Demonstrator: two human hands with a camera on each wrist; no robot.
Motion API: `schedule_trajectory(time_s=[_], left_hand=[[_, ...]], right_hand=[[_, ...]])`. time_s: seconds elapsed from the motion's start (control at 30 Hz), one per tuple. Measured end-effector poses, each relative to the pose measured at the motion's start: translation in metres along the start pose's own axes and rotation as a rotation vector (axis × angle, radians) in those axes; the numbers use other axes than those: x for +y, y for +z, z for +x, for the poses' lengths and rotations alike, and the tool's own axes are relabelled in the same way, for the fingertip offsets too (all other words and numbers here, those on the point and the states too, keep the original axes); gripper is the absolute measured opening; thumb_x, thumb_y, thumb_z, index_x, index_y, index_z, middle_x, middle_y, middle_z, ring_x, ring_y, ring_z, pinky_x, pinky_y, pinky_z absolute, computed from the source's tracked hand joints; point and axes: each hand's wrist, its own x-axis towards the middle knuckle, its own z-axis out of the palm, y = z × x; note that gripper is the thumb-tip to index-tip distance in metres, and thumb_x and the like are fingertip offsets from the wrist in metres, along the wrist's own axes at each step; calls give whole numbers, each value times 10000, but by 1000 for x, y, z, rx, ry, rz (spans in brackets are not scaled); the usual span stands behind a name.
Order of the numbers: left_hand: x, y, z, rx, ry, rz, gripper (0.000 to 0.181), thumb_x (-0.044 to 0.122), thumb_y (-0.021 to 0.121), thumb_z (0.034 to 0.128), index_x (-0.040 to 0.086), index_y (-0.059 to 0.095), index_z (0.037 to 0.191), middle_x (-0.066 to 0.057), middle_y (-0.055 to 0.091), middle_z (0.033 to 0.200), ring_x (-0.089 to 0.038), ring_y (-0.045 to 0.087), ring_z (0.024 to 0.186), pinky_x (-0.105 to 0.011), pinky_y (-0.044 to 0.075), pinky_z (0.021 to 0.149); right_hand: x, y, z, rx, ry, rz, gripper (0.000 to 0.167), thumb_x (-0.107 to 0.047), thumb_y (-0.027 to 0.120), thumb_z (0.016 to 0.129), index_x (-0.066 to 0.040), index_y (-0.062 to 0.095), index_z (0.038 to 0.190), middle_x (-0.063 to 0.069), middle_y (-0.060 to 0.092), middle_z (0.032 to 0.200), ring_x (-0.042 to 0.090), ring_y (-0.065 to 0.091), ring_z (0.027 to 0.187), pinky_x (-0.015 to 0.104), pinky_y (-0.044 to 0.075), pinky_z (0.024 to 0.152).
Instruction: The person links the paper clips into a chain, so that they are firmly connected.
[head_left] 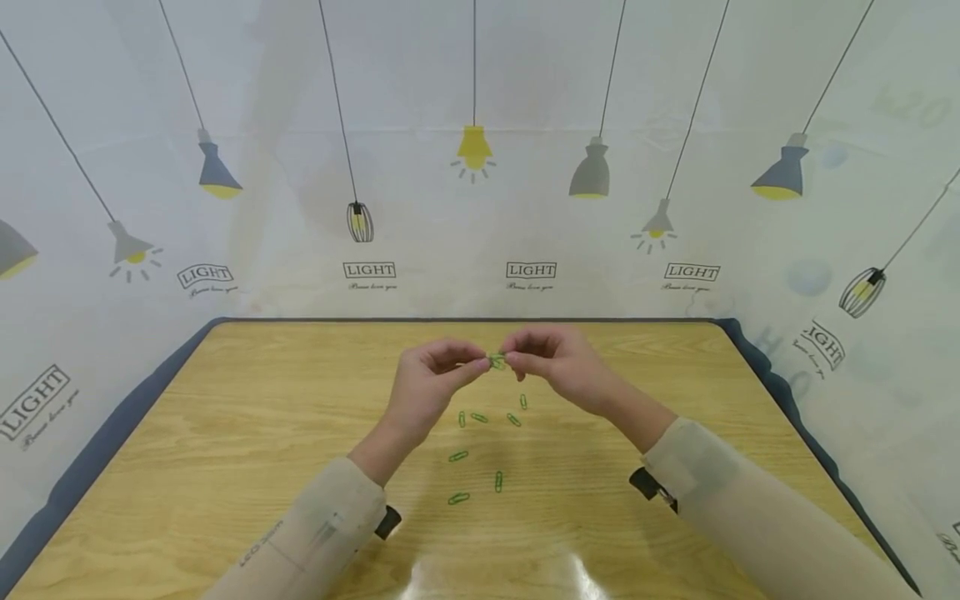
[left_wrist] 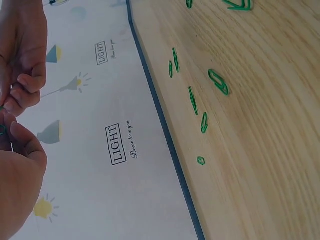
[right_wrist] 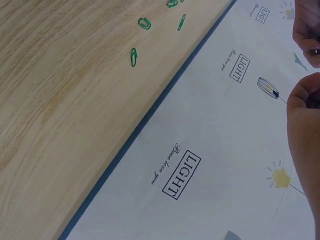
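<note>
Both hands meet above the far part of the wooden table, fingertips close together. Between them is a small cluster of green paper clip wire (head_left: 497,362); how many clips are there cannot be told. My left hand (head_left: 427,383) pinches its left side with thumb and forefinger. My right hand (head_left: 568,367) pinches the right side the same way. In the left wrist view, a bit of green wire (left_wrist: 2,130) shows at the left hand's fingertips (left_wrist: 30,142). At the edge of the right wrist view, the right hand (right_wrist: 306,120) is partly cut off, its clip hidden.
Several loose green paper clips lie scattered on the wooden table (head_left: 300,433), among them one clip (head_left: 498,482) nearer me and another clip (head_left: 523,402) just below the right hand. A white backdrop (head_left: 420,233) printed with lamps stands behind the table's dark edge.
</note>
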Motion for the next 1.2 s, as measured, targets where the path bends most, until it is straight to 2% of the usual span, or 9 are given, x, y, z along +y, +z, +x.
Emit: schedule_trajectory(time_s=[0.17, 0.37, 0.57, 0.77, 0.97, 1.2], left_hand=[[-1, -1, -2, -2, -24, -40, 193, 113, 785, 967, -30, 752, 1092, 45, 772, 960, -126, 730, 948, -298, 611, 925], [-3, -6, -2, -1, -22, -78, 169, 83, 751, 981, -40, 724, 1093, 52, 760, 944, -114, 715, 907, -275, 608, 875], [-1, -8, -4, -99, -32, -102, 261, 57, 673, 1008, -59, 671, 1242, 27, 721, 1035, -156, 702, 957, -284, 618, 890], [-3, -8, -2, -163, -66, -69, 292, 143, 664, 1042, -44, 679, 1265, 26, 709, 1083, -187, 666, 1014, -302, 607, 922], [-4, -6, -2, -172, -76, -12, 320, 229, 672, 1056, -20, 687, 1258, 13, 705, 1078, -178, 640, 962, -341, 595, 946], [-6, -7, -2, -156, -76, 44, 251, 252, 691, 1048, 47, 735, 1185, 10, 730, 1067, -182, 659, 966, -369, 586, 954]], right_hand=[[1, 0, -1, -12, 9, -15, 123, -78, 635, 1068, -12, 723, 1124, 61, 680, 940, 239, 630, 857, 302, 572, 812], [4, -1, -1, 14, 34, -29, 130, -85, 654, 1059, -13, 731, 1135, 23, 686, 931, 177, 642, 851, 290, 580, 818], [1, -1, 0, 28, 23, -17, 153, -87, 665, 1052, 16, 729, 1145, -20, 687, 900, 140, 640, 836, 294, 576, 821], [-5, 2, 2, 25, 22, -22, 150, -101, 686, 1044, -12, 751, 1145, -10, 729, 956, 147, 661, 846, 301, 588, 810], [-7, 6, 2, 13, 26, -34, 147, -121, 695, 1041, -35, 763, 1140, 7, 753, 1021, 177, 671, 866, 308, 594, 812], [-6, 10, 1, -5, 17, -29, 148, -128, 694, 1041, -36, 760, 1136, 10, 755, 1033, 153, 670, 853, 309, 597, 798]])
